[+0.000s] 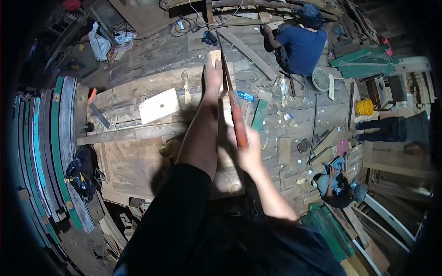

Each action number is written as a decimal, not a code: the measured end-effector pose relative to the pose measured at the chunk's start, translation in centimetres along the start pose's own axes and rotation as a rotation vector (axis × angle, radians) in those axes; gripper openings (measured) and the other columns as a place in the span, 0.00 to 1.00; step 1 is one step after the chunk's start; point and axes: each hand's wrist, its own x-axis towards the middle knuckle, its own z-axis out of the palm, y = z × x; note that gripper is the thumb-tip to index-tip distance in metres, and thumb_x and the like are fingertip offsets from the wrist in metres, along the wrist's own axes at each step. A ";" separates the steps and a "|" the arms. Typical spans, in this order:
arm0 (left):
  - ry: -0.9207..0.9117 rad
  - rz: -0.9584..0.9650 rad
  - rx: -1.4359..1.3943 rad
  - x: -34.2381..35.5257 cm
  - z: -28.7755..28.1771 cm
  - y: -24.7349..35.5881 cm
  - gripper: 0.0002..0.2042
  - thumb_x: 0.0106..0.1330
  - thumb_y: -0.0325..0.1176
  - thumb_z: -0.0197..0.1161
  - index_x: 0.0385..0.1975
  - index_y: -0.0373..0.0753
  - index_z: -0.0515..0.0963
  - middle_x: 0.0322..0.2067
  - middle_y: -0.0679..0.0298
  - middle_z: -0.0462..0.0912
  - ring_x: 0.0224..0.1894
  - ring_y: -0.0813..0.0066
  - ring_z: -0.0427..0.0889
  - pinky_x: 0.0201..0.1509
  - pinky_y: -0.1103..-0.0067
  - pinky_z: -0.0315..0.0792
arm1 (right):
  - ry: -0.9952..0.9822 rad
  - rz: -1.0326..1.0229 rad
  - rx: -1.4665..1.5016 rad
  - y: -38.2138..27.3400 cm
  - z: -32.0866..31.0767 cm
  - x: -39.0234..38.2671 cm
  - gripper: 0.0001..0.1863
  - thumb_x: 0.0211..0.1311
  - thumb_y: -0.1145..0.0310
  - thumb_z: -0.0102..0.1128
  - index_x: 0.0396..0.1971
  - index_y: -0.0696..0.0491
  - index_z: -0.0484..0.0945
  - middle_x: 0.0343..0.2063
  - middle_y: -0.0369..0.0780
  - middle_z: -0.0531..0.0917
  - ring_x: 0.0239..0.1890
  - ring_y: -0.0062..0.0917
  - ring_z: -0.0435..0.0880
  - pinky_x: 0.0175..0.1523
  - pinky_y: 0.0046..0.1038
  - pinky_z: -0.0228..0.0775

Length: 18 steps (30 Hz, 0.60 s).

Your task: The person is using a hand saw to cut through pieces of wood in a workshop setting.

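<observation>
Red-handled handsaw [238, 123] sat in a closed right hand [249, 146]

Its blade ran forward beside a pale timber [215, 55], clasped near its far end by the left hand [213, 79]. Left of that hand lay a flat board [159, 106].

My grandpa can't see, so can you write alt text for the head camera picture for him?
A person's right hand grips the red-orange handle of a long saw-like tool while the left hand rests on a piece of wood. Ahead to the right, a person in a blue shirt sits or crouches on a floor littered with wood scraps.
</observation>
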 end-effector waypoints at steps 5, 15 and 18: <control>0.045 -0.054 0.183 0.1 -0.1 0.8 0.26 0.70 0.42 0.48 0.65 0.40 0.58 0.54 0.43 0.72 0.55 0.45 0.72 0.58 0.65 0.65 | 0.050 0.064 -0.138 -4.8 -2.3 -7.7 0.05 0.58 0.73 0.59 0.26 0.58 0.74 0.15 0.43 0.73 0.16 0.33 0.76 0.26 0.29 0.68; -0.126 -0.337 -0.740 0.3 0.7 2.4 0.14 0.71 0.40 0.48 0.48 0.38 0.70 0.34 0.62 0.79 0.38 0.73 0.77 0.44 0.77 0.71 | 0.168 0.129 0.149 0.6 1.5 20.1 0.13 0.55 0.66 0.56 0.16 0.57 0.74 0.10 0.38 0.74 0.13 0.24 0.74 0.21 0.29 0.62; 0.049 0.041 0.077 2.0 -1.8 -2.2 0.24 0.68 0.37 0.50 0.63 0.37 0.61 0.57 0.43 0.70 0.59 0.51 0.70 0.61 0.70 0.64 | 0.153 0.067 0.450 3.8 2.6 18.6 0.11 0.60 0.65 0.57 0.20 0.54 0.73 0.10 0.31 0.70 0.09 0.15 0.64 0.15 0.22 0.52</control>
